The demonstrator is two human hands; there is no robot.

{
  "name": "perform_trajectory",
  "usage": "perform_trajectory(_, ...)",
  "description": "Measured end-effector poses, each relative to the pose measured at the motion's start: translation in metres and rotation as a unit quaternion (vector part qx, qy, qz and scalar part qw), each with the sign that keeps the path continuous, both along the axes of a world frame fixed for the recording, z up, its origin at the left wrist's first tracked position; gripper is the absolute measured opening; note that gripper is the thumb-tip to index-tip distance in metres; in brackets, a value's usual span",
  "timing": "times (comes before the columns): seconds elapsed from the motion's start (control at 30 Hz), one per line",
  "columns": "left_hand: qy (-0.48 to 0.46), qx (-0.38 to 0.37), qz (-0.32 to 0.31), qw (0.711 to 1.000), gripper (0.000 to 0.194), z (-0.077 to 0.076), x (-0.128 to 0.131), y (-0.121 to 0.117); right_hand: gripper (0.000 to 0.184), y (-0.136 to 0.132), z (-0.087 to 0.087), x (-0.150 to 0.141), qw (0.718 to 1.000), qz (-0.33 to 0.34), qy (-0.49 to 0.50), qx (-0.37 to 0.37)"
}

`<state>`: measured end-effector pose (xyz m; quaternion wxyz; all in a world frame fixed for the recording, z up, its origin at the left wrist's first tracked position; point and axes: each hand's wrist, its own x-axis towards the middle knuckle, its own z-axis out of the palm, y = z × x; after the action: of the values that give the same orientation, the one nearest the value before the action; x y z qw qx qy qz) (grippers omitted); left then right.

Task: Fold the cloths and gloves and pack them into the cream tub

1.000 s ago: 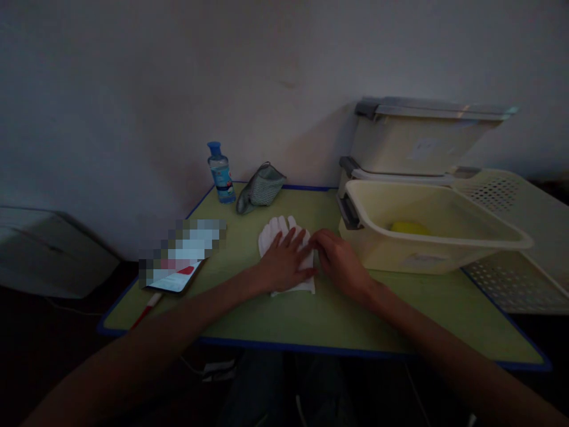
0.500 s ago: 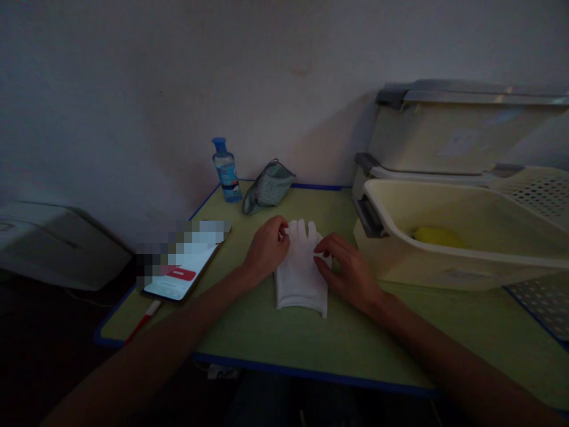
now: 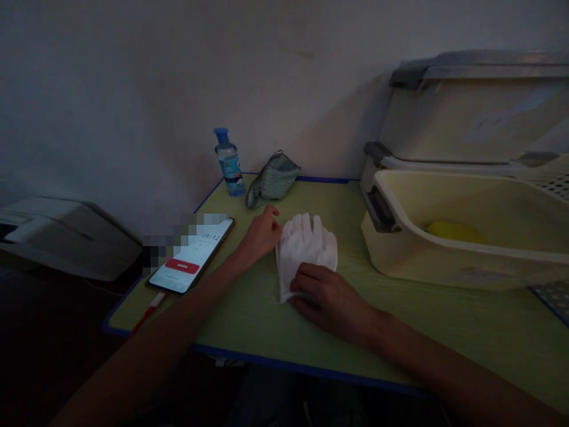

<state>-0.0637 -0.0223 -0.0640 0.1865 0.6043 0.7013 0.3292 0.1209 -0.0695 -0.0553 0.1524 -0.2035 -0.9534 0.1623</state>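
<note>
A white glove lies flat on the green table, fingers pointing away from me. My left hand rests at the glove's upper left edge, fingers curled and pinching the glove's little-finger side. My right hand lies over the glove's cuff end, fingers bent and pressing down on the fabric. The cuff itself is hidden under that hand.
A lit phone with a red cable lies at the left. A small blue-capped bottle and a grey mesh pouch stand by the wall. A cream tub holding something yellow sits at the right, lidded boxes behind.
My right hand slid from the glove's right side down to its cuff end. My left hand stayed at the upper left edge. The view shifted right and closer.
</note>
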Motion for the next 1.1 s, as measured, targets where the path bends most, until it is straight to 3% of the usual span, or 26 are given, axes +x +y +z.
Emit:
perform_trajectory(0.33,-0.134,-0.015,-0.010,0.991,0.036,0.001,0.001,0.004,0.004,-0.001,-0.001,0.001,1.000,0.006,-0.006,0.019)
perform_trajectory(0.73,-0.090,-0.010,-0.031,0.995,0.009,0.001,0.000,0.005,0.003,-0.003,-0.003,0.000,0.999,0.006,0.012,0.043)
perform_trajectory(1.1,-0.045,-0.020,-0.013,0.999,0.017,0.012,0.003,0.000,0.007,-0.004,0.001,0.001,0.997,0.006,0.063,0.031)
